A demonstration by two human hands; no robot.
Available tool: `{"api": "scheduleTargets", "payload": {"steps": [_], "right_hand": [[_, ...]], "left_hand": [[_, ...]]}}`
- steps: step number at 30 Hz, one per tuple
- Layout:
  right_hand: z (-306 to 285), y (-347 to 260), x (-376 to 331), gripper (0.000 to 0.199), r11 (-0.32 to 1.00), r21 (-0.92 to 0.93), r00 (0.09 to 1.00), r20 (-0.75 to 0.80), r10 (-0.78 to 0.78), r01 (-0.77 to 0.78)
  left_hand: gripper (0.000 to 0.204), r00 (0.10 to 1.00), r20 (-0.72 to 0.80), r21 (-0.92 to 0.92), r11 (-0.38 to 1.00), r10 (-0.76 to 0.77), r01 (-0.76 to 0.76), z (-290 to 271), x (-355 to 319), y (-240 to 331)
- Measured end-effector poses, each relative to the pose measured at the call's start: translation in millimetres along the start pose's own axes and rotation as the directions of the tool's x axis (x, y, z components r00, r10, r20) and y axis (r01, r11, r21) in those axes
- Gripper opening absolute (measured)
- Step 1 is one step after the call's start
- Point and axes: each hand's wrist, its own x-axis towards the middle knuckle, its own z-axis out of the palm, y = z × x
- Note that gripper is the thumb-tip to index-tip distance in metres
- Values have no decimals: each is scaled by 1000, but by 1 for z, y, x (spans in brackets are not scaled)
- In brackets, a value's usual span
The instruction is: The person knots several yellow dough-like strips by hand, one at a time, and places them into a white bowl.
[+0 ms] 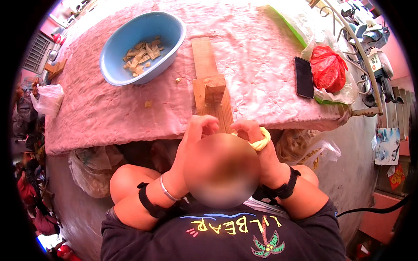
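Note:
My right hand (249,128) is closed with the fingers bent, and a pale yellow, folded strip (262,140) loops out along its outer side. Level with it, my left hand (201,126) is curled closed at the table's near edge; whatever its fingers hold, if anything, is hidden. A blurred round patch covers the space just below and between both hands. Directly beyond them a wooden stand (213,89), made of a long board with a raised block, lies on the pink cloth-covered table (257,78). Its near end reaches between my hands.
Far left on the table, a blue basin (112,65) holds several pale, flat strips (141,54). A black phone (304,77) and a red plastic bag (327,69) lie at the right. Filled clear bags (93,167) stand under the table edge. A black cable (374,210) runs off right.

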Motion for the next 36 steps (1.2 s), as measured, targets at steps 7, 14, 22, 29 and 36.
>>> {"api": "scheduleTargets", "payload": {"steps": [7, 14, 22, 29, 36], "right_hand": [[-14, 1, 17, 6, 943, -223, 969, 50, -240, 245], [-15, -2, 11, 13, 881, -338, 943, 118, -310, 332], [-18, -15, 10, 22, 998, 65, 976, 217, -20, 6], [-18, -21, 8, 31, 745, 511, 898, 330, 291, -429], [-21, -21, 5, 33, 683, 562, 883, 250, 397, -466]], "left_hand": [[29, 949, 312, 192, 975, 51, -116, -30, 10, 10], [18, 941, 339, 127, 991, -3, -42, -35, 17, 2], [28, 882, 450, 124, 969, 136, -213, -27, 25, 18], [14, 918, 388, -57, 992, -83, 114, -31, 11, 6], [10, 909, 285, -295, 875, -303, 384, -56, 7, -4]]}}
